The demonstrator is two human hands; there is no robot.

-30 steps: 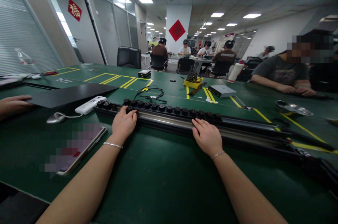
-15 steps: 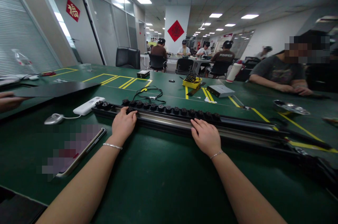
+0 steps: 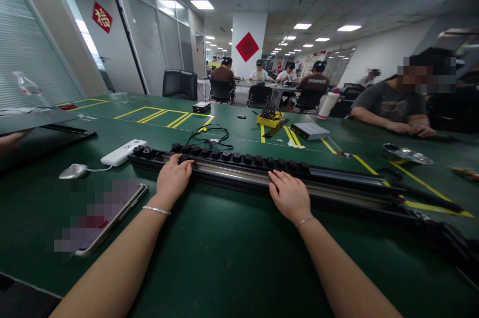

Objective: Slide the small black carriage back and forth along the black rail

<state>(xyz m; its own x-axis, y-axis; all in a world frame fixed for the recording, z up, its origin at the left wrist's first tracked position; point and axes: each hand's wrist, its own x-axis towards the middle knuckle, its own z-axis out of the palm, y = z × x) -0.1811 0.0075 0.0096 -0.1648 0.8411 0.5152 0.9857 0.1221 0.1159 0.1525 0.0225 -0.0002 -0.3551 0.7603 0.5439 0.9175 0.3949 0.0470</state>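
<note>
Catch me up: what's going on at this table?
A person's left hand and right hand both touch a long black rail on the green table. The left hand is near a row of black round pieces; whether it grips anything is unclear. The right hand rests farther right. A phone lies beside the left forearm.

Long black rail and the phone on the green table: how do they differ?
The long black rail is much longer than the phone. The rail has a silvery strip along it, while the phone is a flat slab with a pale edge. The left hand and right hand touch the rail; neither touches the phone. Both lie on the green table.
</note>
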